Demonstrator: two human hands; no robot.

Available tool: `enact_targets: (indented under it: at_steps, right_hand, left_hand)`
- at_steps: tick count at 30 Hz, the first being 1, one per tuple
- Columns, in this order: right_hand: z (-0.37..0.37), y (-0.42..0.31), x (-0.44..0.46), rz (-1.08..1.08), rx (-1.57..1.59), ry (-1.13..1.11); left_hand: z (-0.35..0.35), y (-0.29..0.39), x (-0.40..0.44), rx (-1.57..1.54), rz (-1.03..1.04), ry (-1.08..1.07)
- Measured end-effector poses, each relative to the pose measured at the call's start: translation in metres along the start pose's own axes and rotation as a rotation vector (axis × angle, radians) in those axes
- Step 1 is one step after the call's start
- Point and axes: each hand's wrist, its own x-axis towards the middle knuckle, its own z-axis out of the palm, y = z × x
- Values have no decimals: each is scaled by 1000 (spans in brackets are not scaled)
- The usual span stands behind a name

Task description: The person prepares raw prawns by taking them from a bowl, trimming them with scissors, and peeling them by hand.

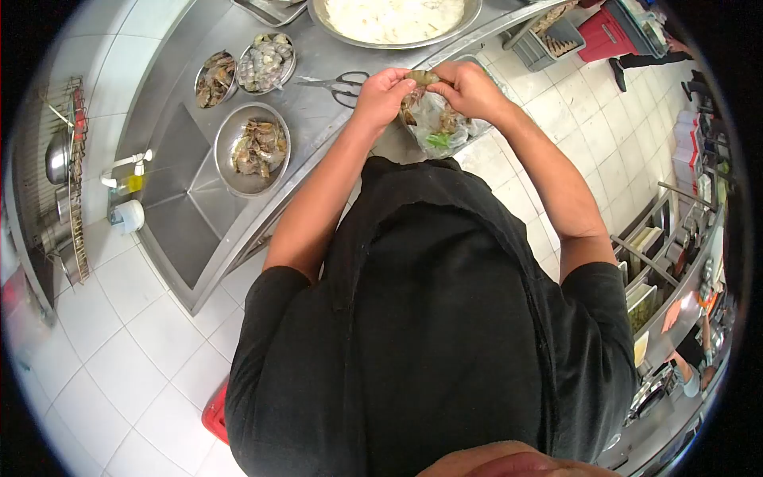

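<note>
A shrimp (423, 77) with its shell on is pinched between the fingers of my left hand (385, 95) and my right hand (474, 93). Both hands hold it over a bin lined with a clear plastic bag (435, 140), where shell scraps and something green lie. Left of my left hand, scissors (340, 86) with black handles rest on the steel counter. A metal bowl (232, 176) of whole-looking shrimp stands nearer to me. Behind it are a bowl of greyish, seemingly peeled shrimp (266, 62) and a smaller bowl of brownish shrimp or shells (214, 81).
A wide metal basin (381, 44) of white food stands at the back of the steel counter (306, 118). A sink basin (171, 230) lies at left. Crates (544, 49) sit on the tiled floor, and other people are at the right edge.
</note>
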Motion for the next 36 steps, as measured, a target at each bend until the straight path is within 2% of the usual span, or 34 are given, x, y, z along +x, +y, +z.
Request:
enact_targets:
  at_steps: [10,13,16,20,22,25,27,29,33,36]
  right_hand:
    - [-8,25,-19,-55,-281,-5]
    - [-6,58,-27,39,-418,-158]
    - [-9,55,-29,135,-339,-179]
    - [19,87,-36,202,-419,-286]
    - [20,75,-36,228,-437,-261]
    - [16,24,-22,106,-214,57]
    - [19,5,-11,38,-223,22]
    - [24,-14,5,-36,-221,-48]
    - [40,-24,21,-3,-312,-142]
    - [54,-33,30,29,-405,-201]
  left_hand:
    - [23,-24,13,37,-85,67]
    - [16,-21,14,34,-86,95]
    - [1,-26,18,75,-73,130]
    - [-6,-36,19,98,-133,149]
    - [-8,-39,16,64,-165,133]
    - [-14,-42,11,19,-187,64]
    - [-10,-41,10,11,-193,38]
    - [-8,-45,14,131,-170,50]
    - [-18,-42,9,243,-135,74]
    - [-24,-50,12,91,-137,72]
